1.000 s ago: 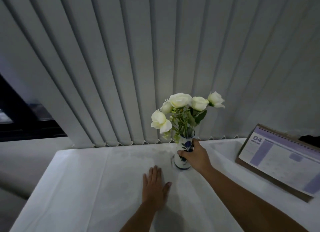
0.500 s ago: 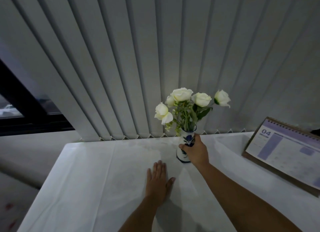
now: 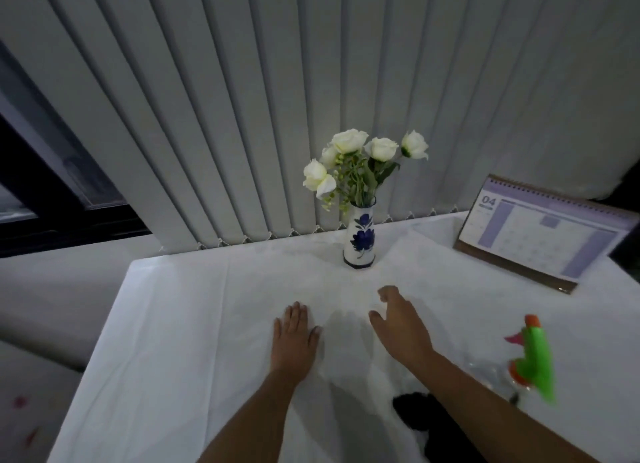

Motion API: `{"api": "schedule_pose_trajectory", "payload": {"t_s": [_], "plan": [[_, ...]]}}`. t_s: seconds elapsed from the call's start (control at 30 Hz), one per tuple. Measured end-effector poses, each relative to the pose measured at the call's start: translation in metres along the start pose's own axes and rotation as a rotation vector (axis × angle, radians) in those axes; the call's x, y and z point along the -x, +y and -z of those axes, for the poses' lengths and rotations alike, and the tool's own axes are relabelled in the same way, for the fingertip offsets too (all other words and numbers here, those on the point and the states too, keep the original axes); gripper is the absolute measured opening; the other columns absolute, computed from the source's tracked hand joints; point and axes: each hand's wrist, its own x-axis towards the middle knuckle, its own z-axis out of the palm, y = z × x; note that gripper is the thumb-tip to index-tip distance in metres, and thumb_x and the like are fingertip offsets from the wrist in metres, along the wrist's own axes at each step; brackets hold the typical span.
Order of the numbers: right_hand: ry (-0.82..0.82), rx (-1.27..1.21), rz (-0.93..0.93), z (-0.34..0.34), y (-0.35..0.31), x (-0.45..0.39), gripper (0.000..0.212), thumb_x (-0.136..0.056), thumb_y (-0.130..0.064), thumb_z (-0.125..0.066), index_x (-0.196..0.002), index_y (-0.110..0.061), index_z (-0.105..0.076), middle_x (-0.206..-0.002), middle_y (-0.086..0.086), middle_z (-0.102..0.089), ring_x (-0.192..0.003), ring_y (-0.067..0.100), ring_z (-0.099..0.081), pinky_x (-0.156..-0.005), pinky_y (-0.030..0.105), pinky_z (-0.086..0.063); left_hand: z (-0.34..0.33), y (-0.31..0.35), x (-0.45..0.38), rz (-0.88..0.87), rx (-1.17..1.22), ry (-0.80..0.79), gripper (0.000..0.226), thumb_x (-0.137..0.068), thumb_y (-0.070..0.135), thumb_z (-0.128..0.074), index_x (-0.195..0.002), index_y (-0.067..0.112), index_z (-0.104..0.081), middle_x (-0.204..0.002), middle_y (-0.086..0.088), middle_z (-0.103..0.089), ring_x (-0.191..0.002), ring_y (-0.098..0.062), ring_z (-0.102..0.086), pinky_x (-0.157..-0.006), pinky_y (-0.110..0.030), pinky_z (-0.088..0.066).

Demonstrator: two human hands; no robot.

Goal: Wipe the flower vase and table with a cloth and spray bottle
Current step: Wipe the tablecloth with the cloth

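Vase (image 3: pixel 360 243) of white roses stands upright at the back of the white-clothed table (image 3: pixel 180 324) by vertical blinds (image 3: pixel 277 99); left hand (image 3: pixel 294 341) flat, right hand (image 3: pixel 401 327) hovering, fingers loosely spread, empty

White-clothed bench (image 3: pixel 180 324): vase (image 3: pixel 360 243) upright at back centre, desk calendar (image 3: pixel 540 241) back right, spray bottle (image 3: pixel 535 362) right edge, dark cloth (image 3: pixel 412 410) near front, left hand (image 3: pixel 294 338) flat on top.
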Motion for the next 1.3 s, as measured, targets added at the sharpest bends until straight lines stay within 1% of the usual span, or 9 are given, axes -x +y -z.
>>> {"api": "schedule_pose_trajectory", "payload": {"t_s": [0.07, 0.17, 0.3, 0.53, 0.7, 0.8, 0.9, 1.07, 1.3], "plan": [[0.001, 0.095, 0.024, -0.004, 0.016, 0.054, 0.015, -0.088, -0.024, -0.055, -0.094, -0.023, -0.041, -0.089, -0.004, -0.053, -0.085, 0.02, -0.054, -0.068, 0.032, -0.042, 0.0, -0.016, 0.033, 0.01, -0.01, 0.006, 0.062, -0.104, 0.043, -0.022, -0.155, 0.013, -0.004, -0.165, -0.005, -0.001, -0.152, -0.018, 0.001, -0.122, -0.04, 0.002], [-0.045, 0.296, 0.05, -0.011, 0.046, 0.103, 0.013, -0.09, -0.026, -0.052, -0.084, -0.021, -0.041, -0.084, -0.004, -0.051, -0.086, 0.02, -0.053, -0.071, 0.036, -0.044, -0.002, -0.037, 0.067, 0.069, 0.042, 0.068, 0.06, -0.104, 0.04, -0.025, -0.154, 0.013, -0.008, -0.164, -0.007, -0.004, -0.152, -0.019, -0.002, -0.122, -0.041, 0.001], [0.082, 0.564, 0.013, -0.034, 0.08, 0.164, 0.037, -0.07, -0.018, -0.075, -0.105, -0.011, -0.067, -0.113, 0.013, -0.066, -0.108, 0.038, -0.059, -0.093, 0.048, -0.045, -0.009, -0.07, 0.131, 0.135, 0.058, 0.082, 0.059, -0.104, 0.04, -0.023, -0.155, 0.014, -0.005, -0.164, -0.004, -0.001, -0.152, -0.018, 0.002, -0.122, -0.042, 0.005], [0.29, 0.424, -0.226, -0.076, 0.066, 0.202, 0.054, -0.077, -0.002, -0.06, -0.129, 0.0, -0.046, -0.128, 0.026, -0.054, -0.11, 0.043, -0.05, -0.091, 0.048, -0.047, -0.007, -0.119, 0.193, 0.242, 0.019, 0.117, 0.058, -0.104, 0.039, -0.021, -0.155, 0.015, -0.004, -0.164, -0.003, -0.001, -0.151, -0.017, 0.003, -0.12, -0.047, 0.007], [-0.228, 0.366, 0.517, -0.172, -0.006, 0.239, 0.041, -0.075, -0.024, -0.06, -0.116, -0.029, -0.063, -0.145, -0.005, -0.049, -0.12, 0.026, -0.054, -0.093, 0.031, -0.051, -0.008, -0.131, 0.205, 0.21, 0.039, 0.167, 0.054, -0.104, 0.027, -0.028, -0.154, 0.013, -0.011, -0.163, -0.004, -0.008, -0.151, -0.019, -0.004, -0.121, -0.046, 0.003], [-0.186, 0.437, 0.791, -0.166, -0.009, 0.201, 0.044, -0.06, -0.033, -0.073, -0.103, -0.039, -0.07, -0.128, -0.008, -0.064, -0.098, 0.02, -0.067, -0.086, 0.03, -0.056, -0.01, -0.134, 0.203, 0.209, 0.008, 0.172, 0.054, -0.104, 0.026, -0.025, -0.154, 0.014, -0.01, -0.164, -0.003, -0.009, -0.151, -0.018, -0.004, -0.121, -0.044, 0.001], [0.043, 0.509, 0.42, -0.118, 0.032, 0.138, 0.038, -0.085, -0.019, -0.064, -0.123, -0.024, -0.064, -0.143, 0.005, -0.051, -0.117, 0.033, -0.056, -0.103, 0.042, -0.044, -0.007, -0.132, 0.203, 0.204, 0.026, 0.17, 0.056, -0.101, 0.032, -0.013, -0.154, 0.014, -0.016, -0.163, -0.004, -0.014, -0.151, -0.019, -0.008, -0.121, -0.044, 0.0], [0.357, 0.486, -0.108, -0.092, 0.066, 0.154, 0.036, -0.083, -0.013, -0.067, -0.118, -0.007, -0.065, -0.129, 0.025, -0.057, -0.096, 0.047, -0.056, -0.081, 0.054, -0.05, -0.007, -0.134, 0.204, 0.207, 0.031, 0.171, 0.053, -0.104, 0.026, -0.027, -0.154, 0.016, -0.016, -0.163, -0.002, -0.013, -0.151, -0.016, -0.007, -0.122, -0.043, 0.0], [-0.014, 0.476, 0.637, -0.183, 0.003, 0.215, 0.047, -0.063, -0.029, -0.074, -0.109, -0.035, -0.067, -0.116, -0.001, -0.067, -0.087, 0.024, -0.065, -0.074, 0.035, -0.056, -0.01, -0.135, 0.204, 0.21, 0.013, 0.162, 0.068, -0.091, 0.036, 0.001, -0.154, 0.014, -0.015, -0.163, -0.002, -0.013, -0.151, -0.018, -0.007, -0.122, -0.043, 0.001]]}}
